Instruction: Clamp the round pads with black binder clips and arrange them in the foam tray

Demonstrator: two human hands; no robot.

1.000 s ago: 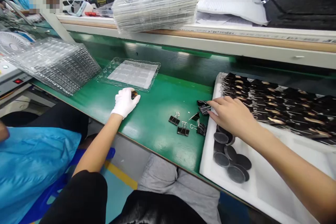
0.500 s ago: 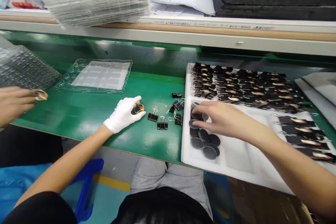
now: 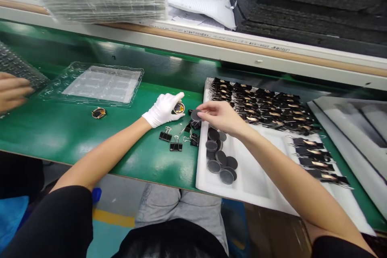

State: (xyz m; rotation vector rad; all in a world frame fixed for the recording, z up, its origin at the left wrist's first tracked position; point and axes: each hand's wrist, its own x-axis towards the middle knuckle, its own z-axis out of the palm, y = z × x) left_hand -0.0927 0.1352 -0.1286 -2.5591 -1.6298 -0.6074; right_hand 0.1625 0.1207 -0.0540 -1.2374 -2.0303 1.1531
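Observation:
My left hand (image 3: 165, 109), in a white glove, pinches a small round gold-rimmed case (image 3: 179, 108) with yellow and dark parts inside. Just to its right, my bare right hand (image 3: 220, 116) grips a dark round disc (image 3: 196, 115) by its edge between thumb and fingers. Disc and case are apart. Several black binder clips (image 3: 176, 144) lie on the green table below and between the hands; the disc partly hides some. More dark discs (image 3: 221, 158) are heaped at the left of a white foam tray (image 3: 260, 169), under my right wrist.
Rows of binder clips clamped on gold-edged parts (image 3: 263, 102) fill the tray's back and right. Another round case (image 3: 99, 113) lies left, near a clear plastic tray (image 3: 96, 84). Another person's hand (image 3: 13, 92) is at far left. A shelf edge (image 3: 181, 42) runs behind.
My right hand has lifted a disc from the heap and brought it left. My left hand has moved right and up with its case. The other person's hand has released a case onto the table.

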